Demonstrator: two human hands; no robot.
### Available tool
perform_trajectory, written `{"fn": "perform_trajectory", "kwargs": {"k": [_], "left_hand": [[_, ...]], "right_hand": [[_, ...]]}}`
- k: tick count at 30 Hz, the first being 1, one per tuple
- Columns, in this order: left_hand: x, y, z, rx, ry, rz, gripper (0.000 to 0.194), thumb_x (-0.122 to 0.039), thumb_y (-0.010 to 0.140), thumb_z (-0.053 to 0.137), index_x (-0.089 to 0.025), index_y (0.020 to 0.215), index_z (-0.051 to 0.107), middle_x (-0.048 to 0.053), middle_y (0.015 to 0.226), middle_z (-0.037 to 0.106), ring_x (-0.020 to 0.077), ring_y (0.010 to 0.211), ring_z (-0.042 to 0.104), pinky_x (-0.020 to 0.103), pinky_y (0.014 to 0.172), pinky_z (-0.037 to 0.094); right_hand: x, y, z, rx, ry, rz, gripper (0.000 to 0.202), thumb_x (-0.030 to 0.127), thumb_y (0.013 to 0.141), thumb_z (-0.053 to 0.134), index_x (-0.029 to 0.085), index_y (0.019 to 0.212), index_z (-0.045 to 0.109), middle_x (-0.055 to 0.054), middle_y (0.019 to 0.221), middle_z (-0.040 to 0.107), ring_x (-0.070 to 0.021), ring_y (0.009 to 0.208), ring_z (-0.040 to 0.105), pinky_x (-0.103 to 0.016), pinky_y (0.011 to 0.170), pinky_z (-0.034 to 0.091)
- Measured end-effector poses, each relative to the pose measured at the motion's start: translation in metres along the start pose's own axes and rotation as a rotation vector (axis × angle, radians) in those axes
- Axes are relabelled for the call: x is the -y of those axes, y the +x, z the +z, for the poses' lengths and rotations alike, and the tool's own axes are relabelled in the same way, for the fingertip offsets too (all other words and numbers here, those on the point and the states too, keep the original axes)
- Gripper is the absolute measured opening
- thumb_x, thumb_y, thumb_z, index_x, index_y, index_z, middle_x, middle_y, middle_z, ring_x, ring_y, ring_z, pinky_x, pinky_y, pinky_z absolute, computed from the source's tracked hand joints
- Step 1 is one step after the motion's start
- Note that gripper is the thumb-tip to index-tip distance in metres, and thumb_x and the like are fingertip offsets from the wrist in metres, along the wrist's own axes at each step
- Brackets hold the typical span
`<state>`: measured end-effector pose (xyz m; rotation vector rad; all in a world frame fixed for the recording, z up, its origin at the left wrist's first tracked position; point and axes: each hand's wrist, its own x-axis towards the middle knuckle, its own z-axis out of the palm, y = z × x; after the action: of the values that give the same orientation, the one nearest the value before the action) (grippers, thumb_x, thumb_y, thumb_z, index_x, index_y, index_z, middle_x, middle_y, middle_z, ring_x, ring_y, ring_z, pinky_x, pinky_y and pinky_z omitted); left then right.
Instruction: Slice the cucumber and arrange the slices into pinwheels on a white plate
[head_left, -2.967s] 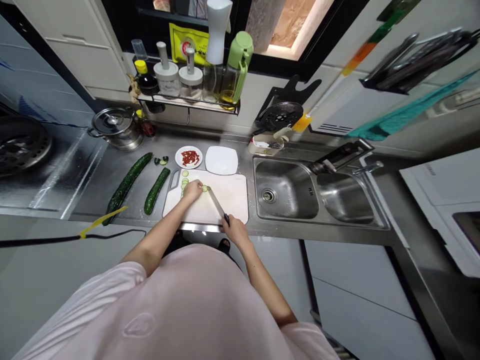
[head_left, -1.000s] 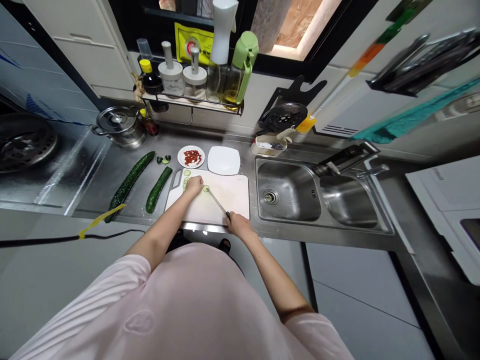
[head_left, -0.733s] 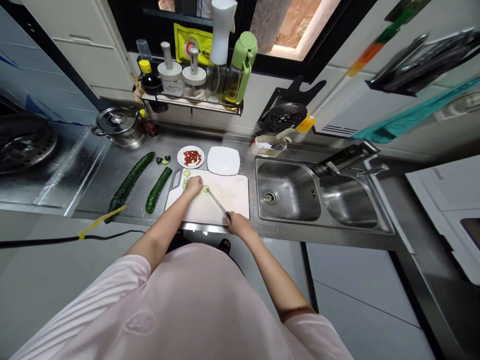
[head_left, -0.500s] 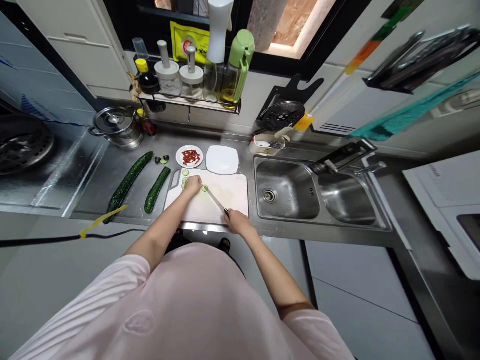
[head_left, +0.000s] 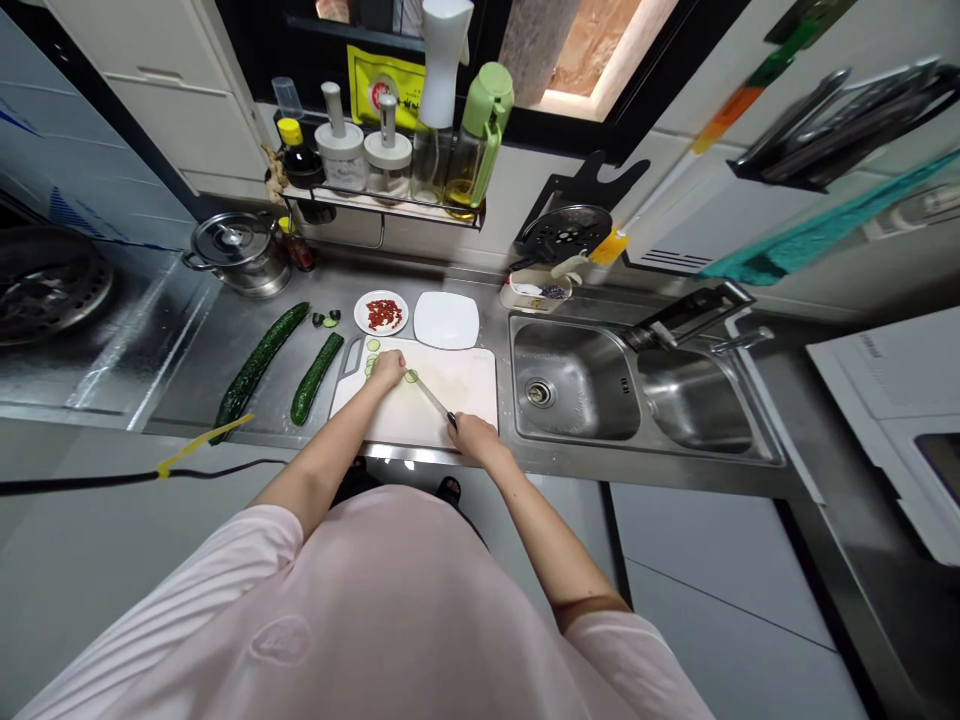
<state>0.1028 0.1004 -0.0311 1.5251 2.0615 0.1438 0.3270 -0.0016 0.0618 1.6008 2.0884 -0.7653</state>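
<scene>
My right hand (head_left: 474, 438) grips the black handle of a kitchen knife (head_left: 433, 398), its blade angled up and left over the white cutting board (head_left: 461, 400). At the blade's tip lies a round cucumber slice (head_left: 411, 377). Close to that slice, my left hand (head_left: 388, 369) has its fingers curled together; whatever they hold is hidden. More cucumber slices (head_left: 373, 345) lie along the board's left side, partly behind my left hand. Left of the board are a shorter cucumber (head_left: 316, 380) and a long whole cucumber (head_left: 261, 362), with small cut cucumber ends (head_left: 326, 319) near them.
Behind the board stand a plate rim (head_left: 361, 314) around chopped red pieces and a white square plate (head_left: 445, 320). A double sink (head_left: 574, 420) is to the right. A lidded steel pot (head_left: 236, 252) sits at back left, below a shelf of bottles and jars (head_left: 382, 198).
The view has shifted very slightly. Both hands, the knife and the slice at its tip stay in nearly the same place on the board.
</scene>
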Motion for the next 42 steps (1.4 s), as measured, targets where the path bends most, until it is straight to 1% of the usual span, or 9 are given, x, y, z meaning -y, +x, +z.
{"fn": "perform_trajectory", "kwargs": {"k": [12,22,26,31,38,42], "left_hand": [[-0.001,-0.001,-0.001,0.006,0.009,-0.010,0.016,-0.026,0.074,0.067,-0.021,0.089,0.066,0.007,0.099,0.069,0.0193,0.095,0.062,0.026,0.081,0.044],[-0.002,0.001,0.000,0.009,0.019,-0.014,0.015,-0.025,0.074,0.066,-0.022,0.088,0.066,0.007,0.097,0.070,0.0204,0.093,0.063,0.026,0.078,0.045],[-0.002,0.001,-0.001,0.009,0.022,-0.014,0.016,-0.025,0.074,0.067,-0.021,0.089,0.067,0.007,0.098,0.070,0.0202,0.095,0.063,0.026,0.080,0.045],[-0.002,0.002,-0.001,0.011,0.026,-0.023,0.016,-0.025,0.074,0.067,-0.021,0.089,0.067,0.007,0.099,0.069,0.0204,0.095,0.063,0.026,0.079,0.045],[-0.003,-0.001,-0.003,0.019,0.011,-0.020,0.018,-0.027,0.074,0.067,-0.021,0.090,0.066,0.008,0.100,0.069,0.0214,0.096,0.063,0.027,0.079,0.045],[-0.004,-0.002,-0.004,0.025,0.009,-0.019,0.018,-0.026,0.073,0.068,-0.021,0.090,0.066,0.008,0.101,0.069,0.0215,0.097,0.062,0.027,0.079,0.045]], "right_hand": [[0.001,0.001,-0.001,0.003,0.009,0.007,0.033,0.035,0.094,0.039,0.016,0.111,0.061,-0.015,0.111,0.066,-0.0262,0.103,0.063,-0.033,0.080,0.046],[0.005,-0.001,-0.004,0.019,0.015,0.022,0.034,0.035,0.094,0.038,0.016,0.112,0.061,-0.015,0.112,0.066,-0.0269,0.102,0.063,-0.034,0.079,0.046],[0.005,-0.002,-0.005,0.016,0.011,0.012,0.034,0.035,0.095,0.039,0.016,0.112,0.061,-0.015,0.112,0.066,-0.0259,0.103,0.063,-0.033,0.080,0.046],[-0.001,-0.003,0.001,0.005,0.005,0.019,0.033,0.035,0.094,0.039,0.016,0.110,0.061,-0.015,0.110,0.067,-0.0260,0.102,0.063,-0.033,0.080,0.046],[-0.013,-0.015,0.013,-0.006,-0.010,0.027,0.036,0.038,0.094,0.038,0.016,0.110,0.062,-0.016,0.106,0.068,-0.0273,0.099,0.065,-0.033,0.077,0.047],[-0.014,-0.017,0.015,0.000,-0.014,0.034,0.038,0.040,0.094,0.037,0.016,0.110,0.062,-0.016,0.107,0.068,-0.0276,0.099,0.065,-0.033,0.076,0.047]]}}
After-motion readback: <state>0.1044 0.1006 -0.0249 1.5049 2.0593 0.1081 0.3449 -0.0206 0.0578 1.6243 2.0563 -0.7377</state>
